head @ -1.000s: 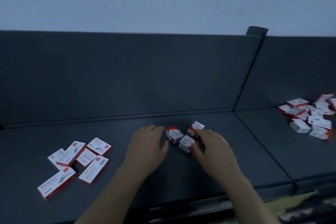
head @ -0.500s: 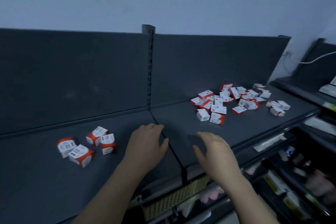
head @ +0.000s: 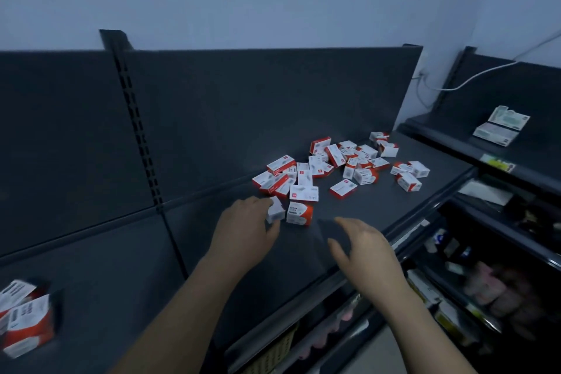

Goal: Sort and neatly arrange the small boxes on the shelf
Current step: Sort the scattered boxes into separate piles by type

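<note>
Now both hands reach over the dark shelf [head: 379, 209] toward the scattered red-and-white boxes [head: 334, 161].
Just beyond the left hand [head: 243, 231] lies the pile; its fingertips and thumb touch a small white box [head: 275, 211] (a firm pinch cannot be told), with a red-ended box [head: 299, 213] just beside it. To that hand's right, the right hand [head: 367, 249] hovers spread, holding nothing.

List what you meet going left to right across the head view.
Blurred boxes at the left edge → slotted upright → left hand → orange-ended box → right hand → pale packets at far right.
</note>
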